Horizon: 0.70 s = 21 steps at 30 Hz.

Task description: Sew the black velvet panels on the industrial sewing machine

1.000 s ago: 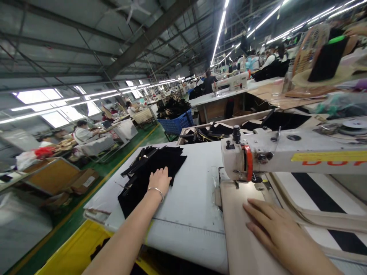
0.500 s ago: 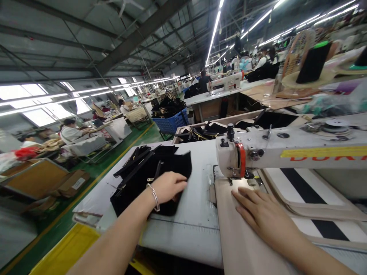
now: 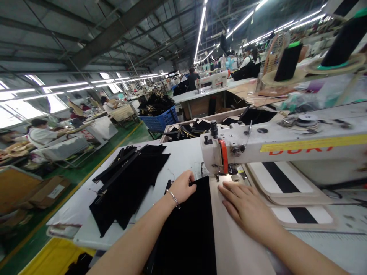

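My left hand [image 3: 183,188], with a bracelet at the wrist, grips the upper edge of a black fabric piece [image 3: 190,233]. That piece hangs toward me, its right edge along a beige panel [image 3: 229,236]. Fingers stretched out, my right hand [image 3: 243,206] lies flat on the panel just in front of the needle area of a white sewing machine [image 3: 237,147]. The panel's far end is at the presser foot [image 3: 218,177]. To the left on the table lies a pile of black fabric pieces [image 3: 132,179], some with zips along their edges.
Beige panels with a black stripe [image 3: 281,177] lie stacked right of the needle, below the machine arm. Behind the machine is a bin of black and beige pieces [image 3: 186,130]. A blue crate [image 3: 159,120] stands beyond. Black thread cones [image 3: 289,63] rise at the back right.
My left hand has moved from the pile to the right, bringing a black fabric piece beside the beige panel. My right hand stays on the panel. The camera view has turned slightly right.
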Motion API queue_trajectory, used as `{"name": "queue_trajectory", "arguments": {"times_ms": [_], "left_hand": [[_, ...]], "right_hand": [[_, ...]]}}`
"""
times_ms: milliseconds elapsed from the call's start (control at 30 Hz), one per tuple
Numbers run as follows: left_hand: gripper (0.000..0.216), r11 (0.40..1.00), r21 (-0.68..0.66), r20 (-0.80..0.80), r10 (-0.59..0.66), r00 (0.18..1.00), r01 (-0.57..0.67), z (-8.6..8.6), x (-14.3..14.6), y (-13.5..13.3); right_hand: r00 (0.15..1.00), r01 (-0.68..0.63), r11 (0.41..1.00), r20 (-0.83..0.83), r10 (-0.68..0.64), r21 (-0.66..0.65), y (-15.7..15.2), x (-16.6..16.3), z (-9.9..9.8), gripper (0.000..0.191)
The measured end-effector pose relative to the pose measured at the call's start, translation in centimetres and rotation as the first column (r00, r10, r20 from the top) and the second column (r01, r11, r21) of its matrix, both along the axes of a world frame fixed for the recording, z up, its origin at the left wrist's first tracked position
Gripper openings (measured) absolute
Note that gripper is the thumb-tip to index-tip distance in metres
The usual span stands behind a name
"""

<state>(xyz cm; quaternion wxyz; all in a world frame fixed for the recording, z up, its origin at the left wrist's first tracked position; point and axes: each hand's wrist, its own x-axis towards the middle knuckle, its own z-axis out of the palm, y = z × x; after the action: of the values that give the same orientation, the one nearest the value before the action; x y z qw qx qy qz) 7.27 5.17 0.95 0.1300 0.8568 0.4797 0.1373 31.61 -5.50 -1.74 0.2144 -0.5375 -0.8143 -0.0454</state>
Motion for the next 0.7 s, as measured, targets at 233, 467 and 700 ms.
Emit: {"name": "queue_trajectory", "arguments": {"times_ms": [233, 467, 700], "left_hand": [[0.008, 0.993, -0.099, 0.180, -0.050, 0.982, 0.068, -0.5, 4.2, -2.4], [0.005, 0.999, -0.019, 0.097, -0.024, 0.995, 0.026, -0.5, 6.1, -2.0], [0.006, 0.998, -0.029, 0.095, 0.050, 0.994, -0.047, -0.5, 6.4, -1.5]], "right_hand": [[1.000, 0.004, 1.000, 0.002, -0.004, -0.025, 0.1, 0.1, -0.2, 0.045], [1.000, 0.002, 0.999, 0.015, -0.002, -0.049, 0.0, 0.1, -0.1, 0.049], [0.999, 0.013, 0.996, 0.043, -0.010, -0.085, 0.1, 0.0, 0.1, 0.053]]}}
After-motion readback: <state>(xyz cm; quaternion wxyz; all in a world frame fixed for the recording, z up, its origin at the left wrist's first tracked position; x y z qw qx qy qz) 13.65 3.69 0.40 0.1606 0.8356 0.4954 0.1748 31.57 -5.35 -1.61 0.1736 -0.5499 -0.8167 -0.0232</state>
